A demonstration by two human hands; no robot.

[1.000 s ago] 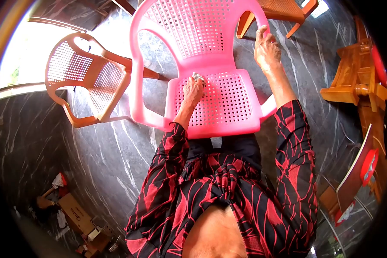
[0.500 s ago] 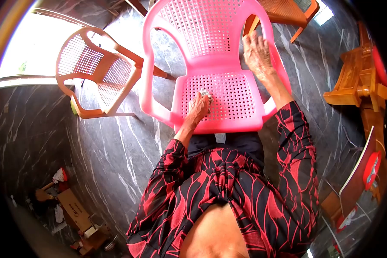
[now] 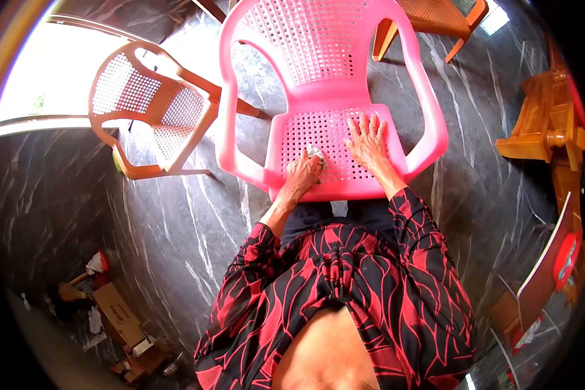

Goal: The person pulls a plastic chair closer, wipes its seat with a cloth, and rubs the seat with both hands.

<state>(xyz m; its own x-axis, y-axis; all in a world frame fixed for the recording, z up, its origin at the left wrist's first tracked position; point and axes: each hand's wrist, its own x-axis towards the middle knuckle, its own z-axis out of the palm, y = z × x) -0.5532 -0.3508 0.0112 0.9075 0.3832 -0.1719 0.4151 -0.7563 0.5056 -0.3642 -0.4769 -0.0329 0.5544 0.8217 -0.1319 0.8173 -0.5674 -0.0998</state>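
Right in front of me stands a pink plastic armchair [image 3: 335, 190] with a perforated seat and back. My left hand [image 3: 303, 174] is closed around a crumpled light-coloured cloth [image 3: 316, 155] and rests on the left part of the seat. On the seat's right side lies my right hand [image 3: 368, 144], its fingers spread flat over the holes and nothing held in it. Part of the cloth is hidden under the left fingers.
To the left is a brown perforated armchair [image 3: 151, 97] near a bright opening. Another orange-brown chair [image 3: 435, 19] stands behind at the upper right. Wooden furniture [image 3: 533, 117] is at the right. A cardboard box [image 3: 118, 314] and clutter lie at the lower left.
My right hand has come from the chair's right armrest side down onto the seat, fingers now spread. The left hand with the cloth has barely shifted.
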